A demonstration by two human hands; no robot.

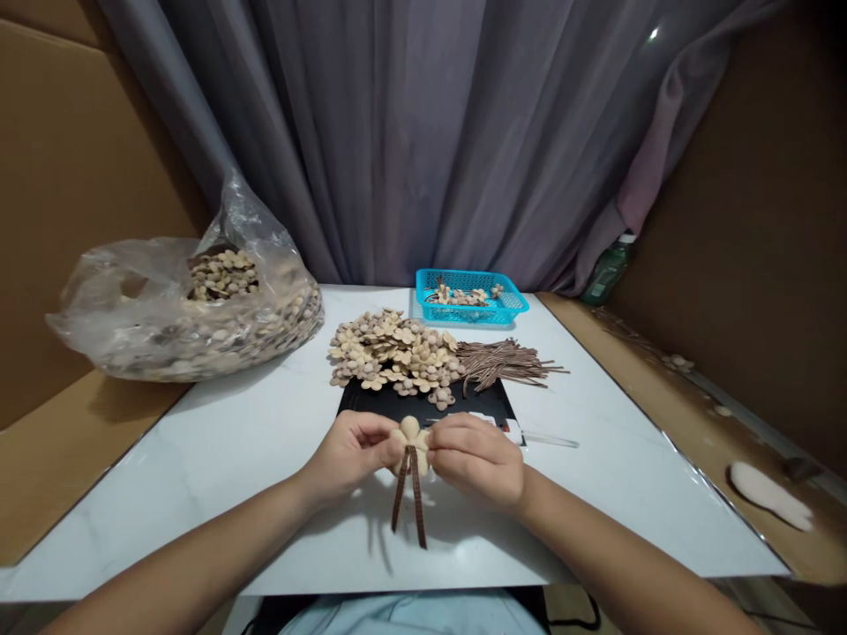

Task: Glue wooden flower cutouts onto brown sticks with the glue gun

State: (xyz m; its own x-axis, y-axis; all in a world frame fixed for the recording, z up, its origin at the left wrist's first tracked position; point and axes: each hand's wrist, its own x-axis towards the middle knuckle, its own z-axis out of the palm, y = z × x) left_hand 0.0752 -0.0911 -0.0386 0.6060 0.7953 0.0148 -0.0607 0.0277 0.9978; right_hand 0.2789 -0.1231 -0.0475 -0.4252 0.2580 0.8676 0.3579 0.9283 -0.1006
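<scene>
A cream flower-shaped piece point(409, 430) with two brown strips point(416, 498) hanging from its middle is held up over the near part of the white table. My left hand point(354, 454) pinches its left side between thumb and fingers. On its right side, the fingers of my right hand point(477, 454) are closed on the edge. Just beyond lies a black mat point(377, 403), bearing a white tool point(513, 430) partly hidden behind my right hand. A heap of beige flower pieces point(397, 353) covers the mat's far edge, beside a bundle of brown strips point(506, 363).
A clear plastic bag point(198, 326) full of flower pieces stands at the left. At the back is a blue basket point(513, 306) with a few pieces inside. Cardboard walls flank the white table point(628, 494); a green bottle point(609, 269) leans at the right.
</scene>
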